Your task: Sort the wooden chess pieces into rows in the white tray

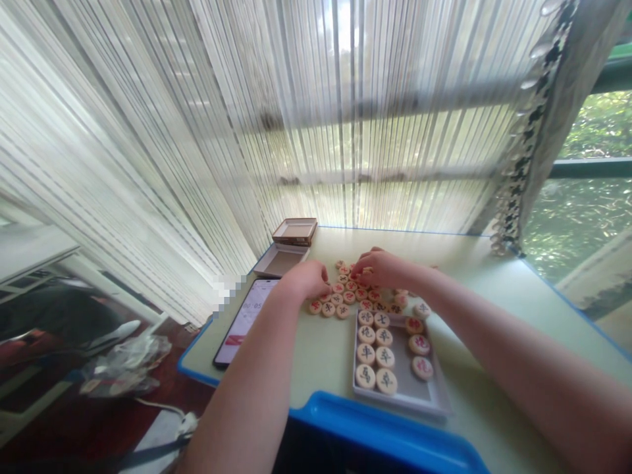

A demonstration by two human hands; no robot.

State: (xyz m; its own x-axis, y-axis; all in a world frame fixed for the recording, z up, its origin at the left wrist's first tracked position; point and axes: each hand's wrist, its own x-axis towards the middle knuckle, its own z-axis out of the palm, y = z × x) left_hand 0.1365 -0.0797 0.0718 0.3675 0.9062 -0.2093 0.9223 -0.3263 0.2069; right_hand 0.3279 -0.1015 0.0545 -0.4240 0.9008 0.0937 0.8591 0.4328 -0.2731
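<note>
Round Chinese chess pieces (349,295) with red and dark characters lie in a loose group on the table. At its left edge, my left hand (312,279) is closed, with finger and thumb around a piece partly hidden by them. My right hand (379,266) reaches over the far side of the group, its bent fingers apart and touching pieces; the palm side is hidden. Nearer to me is a shallow white box (403,388). Two columns of dark-lettered pieces (384,357) stand on its left, and three red-lettered pieces (420,343) on its right.
A phone (247,322) showing a timer lies left of my left arm. Behind it are an open shallow tray (281,261) and a brown-edged box (295,230). A blue tray edge (385,431) borders the pale table (474,263) near me. A string curtain (385,138) hangs behind.
</note>
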